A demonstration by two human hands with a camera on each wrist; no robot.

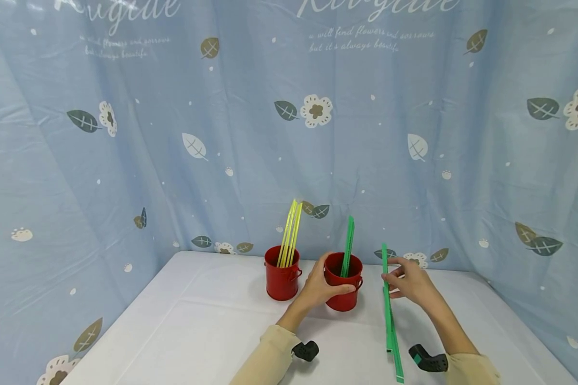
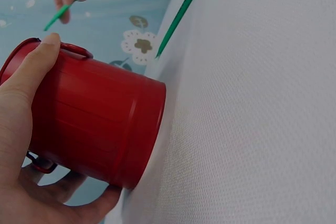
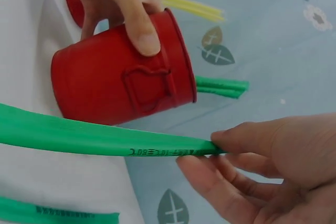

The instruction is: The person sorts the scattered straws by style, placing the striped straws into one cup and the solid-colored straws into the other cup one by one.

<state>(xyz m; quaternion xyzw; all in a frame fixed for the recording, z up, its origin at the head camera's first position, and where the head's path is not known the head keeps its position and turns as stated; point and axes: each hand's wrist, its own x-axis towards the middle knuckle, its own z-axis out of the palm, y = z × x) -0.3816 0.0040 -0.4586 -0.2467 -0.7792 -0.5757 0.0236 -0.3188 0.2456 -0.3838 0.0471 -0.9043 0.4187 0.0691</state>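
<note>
My left hand (image 1: 316, 284) grips a red metal bucket (image 1: 342, 300) with small side handles, its thumb across the near side by the rim. Green strips (image 1: 348, 240) stand inside that bucket, leaning slightly right. To its right, my right hand (image 1: 411, 280) pinches one long green plastic strip (image 3: 105, 136) near its upper end, between thumb and fingers; black print shows along it. The held strip slants down toward the table front. Below it, another green strip (image 1: 397, 353) lies on the white table.
Left of the gripped bucket stands a second red bucket (image 1: 281, 286) with several yellow strips (image 1: 290, 238) upright in it. White cloth covers the table (image 1: 202, 321). A blue patterned curtain (image 1: 250, 133) hangs right behind the buckets and along both sides.
</note>
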